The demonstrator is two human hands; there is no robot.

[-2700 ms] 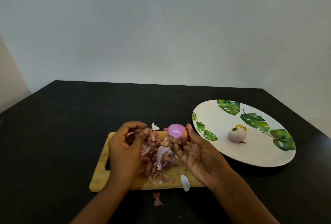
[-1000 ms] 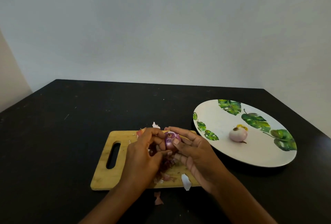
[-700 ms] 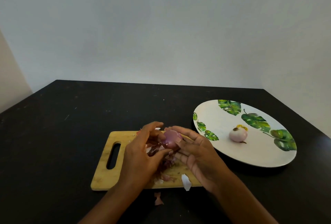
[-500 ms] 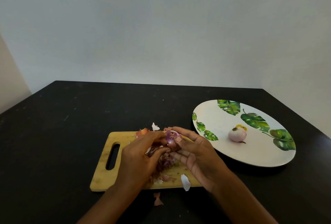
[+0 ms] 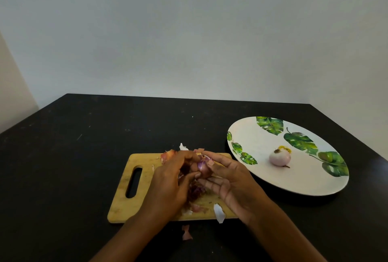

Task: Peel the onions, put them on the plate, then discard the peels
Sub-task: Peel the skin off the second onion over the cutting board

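1. While both hands met above the middle of the cutting board, the head view showed only a small glossy patch of the purple onion between them; fingers covered the rest.
2. The left hand was curled, its thumb and fingertips pinching the onion's left side.
3. The right hand cupped the onion from the right, thumb across the top and fingers bent underneath.
4. How much skin clung to the hidden sides could not be told.
5. A heap of peels lay on the board under the hands, largely masked by the left hand and its shadow.
6. One white peel hung over the board's near edge, and a pinkish scrap lay on the table just past that edge.
7. At the board's far edge sat a reddish peel and a white fleck, both partly behind the knuckles.
8. The board lay near the table's near edge, its handle slot toward the left.
9. A leaf-printed plate stood toward the table's right edge, close to the board's far right corner.
10. A peeled onion rested near the plate's middle; the dark bit on its top was too small to make out.
11. Both forearms were cut off by the bottom of the view.
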